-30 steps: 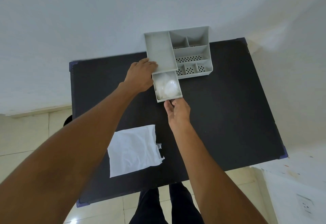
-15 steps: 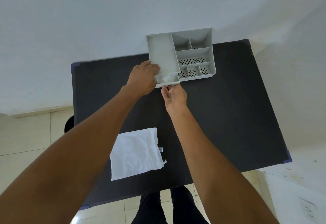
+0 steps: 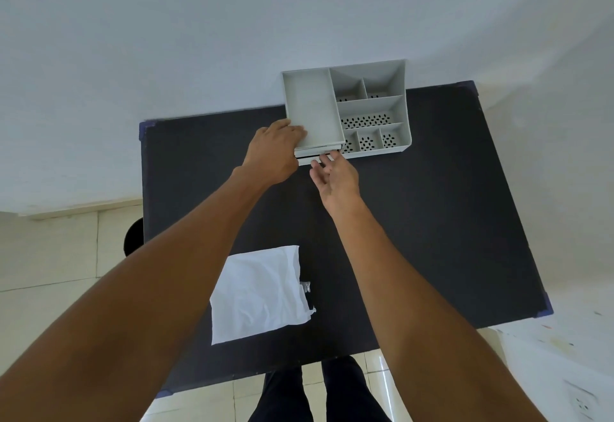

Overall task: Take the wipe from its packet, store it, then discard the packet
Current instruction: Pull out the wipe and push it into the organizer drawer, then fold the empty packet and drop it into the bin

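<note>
A grey plastic organizer (image 3: 312, 106) stands at the far edge of the black table (image 3: 432, 205). Its small drawer (image 3: 307, 160) at the front left is pushed in, so the wipe inside is hidden. My left hand (image 3: 272, 156) grips the organizer's front left corner, fingers on its top tray. My right hand (image 3: 337, 179) is open, its fingertips touching the drawer front. A flat, crumpled white packet (image 3: 259, 292) lies near the table's front edge between my forearms, with a small clear torn scrap (image 3: 305, 287) at its right side.
The organizer's right half has several open compartments (image 3: 368, 119) with perforated floors. A white wall runs behind the table. A dark round object (image 3: 134, 235) sits on the tiled floor to the left. A wall socket (image 3: 581, 401) is at the lower right.
The drawer, pulled out with the white wipe showing a second ago, has been pushed shut by my right hand. My left hand stayed on the organizer.
</note>
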